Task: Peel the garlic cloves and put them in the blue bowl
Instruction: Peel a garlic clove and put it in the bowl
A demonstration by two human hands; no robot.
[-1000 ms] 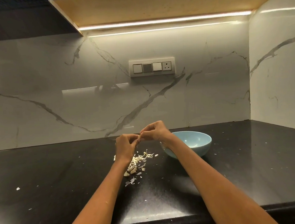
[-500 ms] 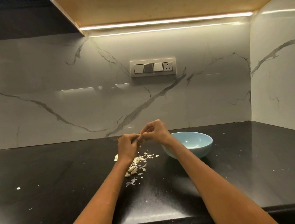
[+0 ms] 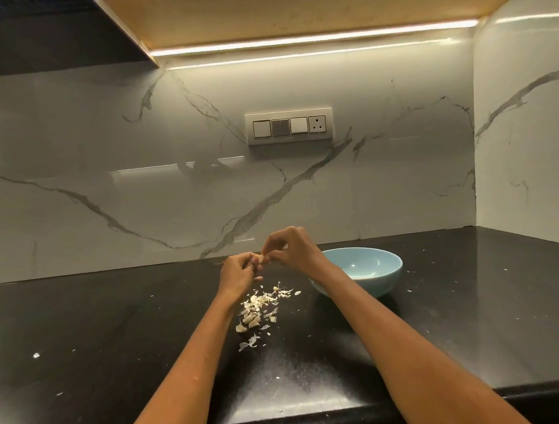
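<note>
Head view, the only view. Left hand [image 3: 238,275] and right hand [image 3: 291,249] are raised together above the black counter [image 3: 113,325], fingertips meeting on one garlic clove [image 3: 261,257]. Left fingers are curled round the clove, holding it; right thumb and forefinger pinch at its upper end, apparently on a flap of skin, though the contact is too small to resolve. Clove shows as a small pale lump between the hands; its long axis cannot be told. Judgement: peeling in progress, clove not yet ready to drop. Key relation: blue bowl [image 3: 377,276] sits on the counter to the right of the hands and below them, just beside the right wrist, so the right hand is nearer for the transfer. Bowl is smooth, glossy, round, shallow; what lies in it, if anything, cannot be made out. Pile of cloves and skins [image 3: 257,309] lies on the counter under the left hand: dry, papery, off-white flakes mixed with plumper curved pieces. Counter is dark, speckled, polished, with stray flecks.
</note>
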